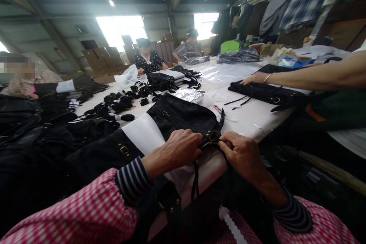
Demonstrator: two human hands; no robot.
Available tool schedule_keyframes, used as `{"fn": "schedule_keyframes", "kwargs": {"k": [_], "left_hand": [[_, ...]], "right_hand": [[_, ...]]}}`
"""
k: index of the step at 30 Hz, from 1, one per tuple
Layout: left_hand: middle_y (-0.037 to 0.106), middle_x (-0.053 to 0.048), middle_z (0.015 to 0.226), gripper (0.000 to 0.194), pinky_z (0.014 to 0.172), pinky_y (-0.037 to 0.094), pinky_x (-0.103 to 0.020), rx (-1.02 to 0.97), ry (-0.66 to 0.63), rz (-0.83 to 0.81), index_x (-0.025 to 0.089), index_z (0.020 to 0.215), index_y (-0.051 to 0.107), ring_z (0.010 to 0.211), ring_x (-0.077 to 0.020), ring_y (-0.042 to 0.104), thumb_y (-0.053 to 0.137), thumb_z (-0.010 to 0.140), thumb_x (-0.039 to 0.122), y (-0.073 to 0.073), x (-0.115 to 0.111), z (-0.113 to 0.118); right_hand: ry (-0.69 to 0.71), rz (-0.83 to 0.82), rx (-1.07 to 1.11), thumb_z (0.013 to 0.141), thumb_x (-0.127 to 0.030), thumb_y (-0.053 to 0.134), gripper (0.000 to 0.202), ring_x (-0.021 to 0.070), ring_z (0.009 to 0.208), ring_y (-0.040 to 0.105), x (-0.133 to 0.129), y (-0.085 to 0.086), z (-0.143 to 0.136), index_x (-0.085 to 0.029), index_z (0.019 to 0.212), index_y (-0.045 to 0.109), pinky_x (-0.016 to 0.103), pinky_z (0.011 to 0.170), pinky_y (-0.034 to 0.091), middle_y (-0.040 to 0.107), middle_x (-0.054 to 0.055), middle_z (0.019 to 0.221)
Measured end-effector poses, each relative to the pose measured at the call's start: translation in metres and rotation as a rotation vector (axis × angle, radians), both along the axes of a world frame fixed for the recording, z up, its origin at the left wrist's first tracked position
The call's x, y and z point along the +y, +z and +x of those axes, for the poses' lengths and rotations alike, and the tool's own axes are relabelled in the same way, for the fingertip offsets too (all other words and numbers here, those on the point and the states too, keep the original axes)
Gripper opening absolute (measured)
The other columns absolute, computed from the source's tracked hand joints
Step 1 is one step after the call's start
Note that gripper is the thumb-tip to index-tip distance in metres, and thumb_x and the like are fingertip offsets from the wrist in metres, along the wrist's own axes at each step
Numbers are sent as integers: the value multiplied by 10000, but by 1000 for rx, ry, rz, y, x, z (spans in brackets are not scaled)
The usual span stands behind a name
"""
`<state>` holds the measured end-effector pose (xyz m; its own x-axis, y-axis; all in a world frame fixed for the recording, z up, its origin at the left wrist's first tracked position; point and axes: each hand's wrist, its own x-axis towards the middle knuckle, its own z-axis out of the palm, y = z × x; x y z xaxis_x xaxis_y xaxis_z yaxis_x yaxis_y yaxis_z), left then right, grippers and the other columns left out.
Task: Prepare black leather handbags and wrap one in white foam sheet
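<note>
A black bag (183, 116) with brass-coloured buckles lies at the table's near edge, a white sheet (144, 131) wrapped across it. My left hand (184, 146) is closed on the bag's edge near its right corner, knuckles up. Close beside it, my right hand (240, 152) pinches the end by a buckle and zip (212, 139); the exact piece between its fingertips is too small to make out. Black cords (195, 183) hang from the bag below my left hand.
Black straps (114, 103) and stacked black bags (168, 78) cover the table's left and middle. At right, a co-worker's arm (311, 70) reaches over another black bag (257, 90). Two people sit at the far side, another at left. A pink-handled tool (217, 109) lies near my bag.
</note>
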<state>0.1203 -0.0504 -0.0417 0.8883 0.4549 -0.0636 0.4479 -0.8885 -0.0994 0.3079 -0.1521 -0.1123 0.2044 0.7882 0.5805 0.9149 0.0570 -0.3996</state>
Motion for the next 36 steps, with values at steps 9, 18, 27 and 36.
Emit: {"fn": "schedule_keyframes", "kwargs": {"k": [9, 18, 27, 36], "left_hand": [[580, -56, 806, 111, 627, 416, -349, 31, -151, 351, 170, 930, 526, 731, -231, 605, 496, 900, 68, -19, -26, -1], [566, -46, 752, 149, 625, 405, -346, 60, -204, 499, 171, 876, 539, 719, -206, 593, 505, 883, 26, -5, -27, -9], [627, -23, 755, 167, 555, 297, -333, 33, -53, 243, 196, 880, 569, 640, -204, 603, 479, 892, 56, 19, -14, -17], [600, 7, 668, 209, 559, 225, -305, -112, 119, 242, 197, 799, 542, 592, -155, 574, 418, 967, 194, 17, -12, -22]], "right_hand": [[98, 18, -53, 987, -251, 529, 292, 139, 590, 551, -21, -17, -10, -196, 700, 533, 299, 604, 285, 558, -8, 670], [-133, -15, -211, 970, -224, 508, 273, 160, 586, 553, -13, -22, 6, -198, 701, 548, 333, 596, 233, 604, 10, 670], [-368, -44, -243, 934, -228, 560, 216, 184, 634, 582, 12, -18, 31, -195, 723, 596, 324, 584, 245, 685, 38, 736], [192, 265, -251, 981, -102, 449, 302, 275, 1136, 589, -25, 1, -28, -138, 1205, 648, 421, 993, 449, 693, 141, 1173]]}}
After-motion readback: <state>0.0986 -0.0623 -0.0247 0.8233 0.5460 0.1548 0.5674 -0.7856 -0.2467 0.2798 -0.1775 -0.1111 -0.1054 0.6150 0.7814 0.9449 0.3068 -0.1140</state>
